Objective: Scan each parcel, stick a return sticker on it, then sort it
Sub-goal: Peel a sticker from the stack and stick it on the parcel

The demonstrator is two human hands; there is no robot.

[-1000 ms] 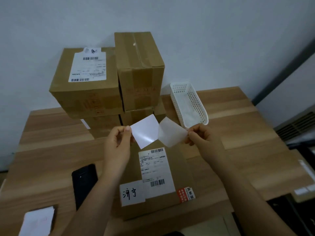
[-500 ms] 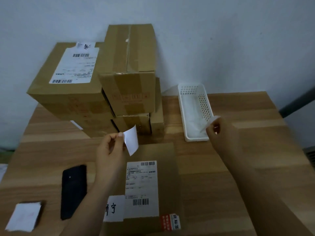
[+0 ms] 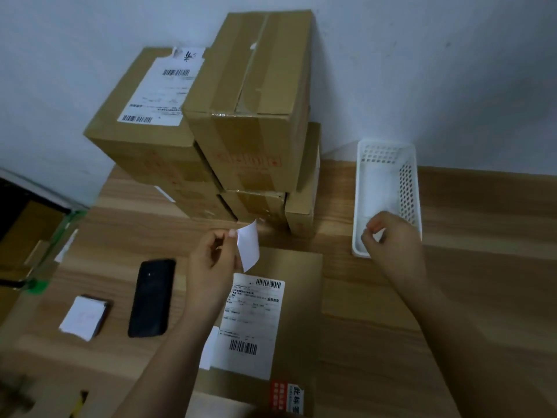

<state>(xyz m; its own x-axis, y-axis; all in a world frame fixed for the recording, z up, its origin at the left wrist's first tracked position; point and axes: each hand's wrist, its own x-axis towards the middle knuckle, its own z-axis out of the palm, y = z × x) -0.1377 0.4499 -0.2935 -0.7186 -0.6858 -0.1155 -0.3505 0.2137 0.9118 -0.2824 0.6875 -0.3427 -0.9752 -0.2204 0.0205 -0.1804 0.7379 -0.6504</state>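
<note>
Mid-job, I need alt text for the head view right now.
The left hand pinches a white sticker above a labelled parcel on the table, while the curled right hand hovers over a white basket. Stacked boxes stand behind; a phone lies left.

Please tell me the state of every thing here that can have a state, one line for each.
left hand: pinches the sticker above the parcel
sticker: loose, not yet stuck on
right hand: pinches backing paper over the basket
parcel: flat on the table, label up
phone: lying flat, dark
stacked boxes: taped shut
</note>
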